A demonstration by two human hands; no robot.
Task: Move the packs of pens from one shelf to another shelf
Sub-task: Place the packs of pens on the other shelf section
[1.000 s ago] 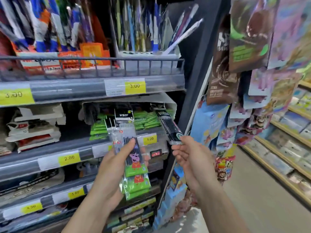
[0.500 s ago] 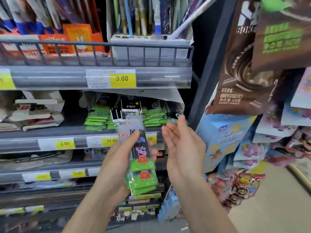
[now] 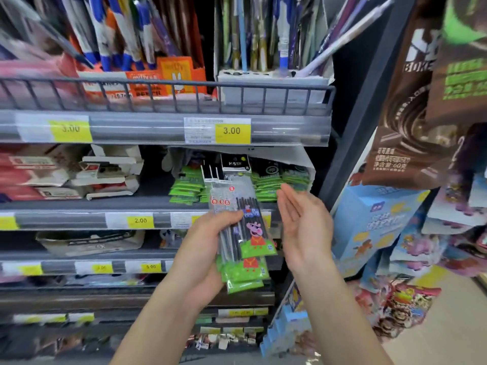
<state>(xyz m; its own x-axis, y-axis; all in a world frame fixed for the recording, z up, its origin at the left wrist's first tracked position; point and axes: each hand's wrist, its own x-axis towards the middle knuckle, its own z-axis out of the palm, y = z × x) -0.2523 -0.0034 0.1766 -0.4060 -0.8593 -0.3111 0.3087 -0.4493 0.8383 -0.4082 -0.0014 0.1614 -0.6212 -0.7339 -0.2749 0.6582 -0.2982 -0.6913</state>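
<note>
My left hand grips a stack of clear pen packs with green bottoms and a pink cartoon pig, held upright in front of the shelves. My right hand is open just right of the stack, fingers straight and pointing up, holding nothing. Behind both hands, the middle shelf carries more green and black pen packs lying in a white box.
A wire-fronted top shelf holds upright pens and pencils in display boxes. White and red cartons lie on the middle shelf's left side. Snack bags and blue boxes hang on the right. Lower shelves sit below.
My right hand let go of the black pen pack at the middle shelf and drew back open beside the stack. The view shifted closer and upward.
</note>
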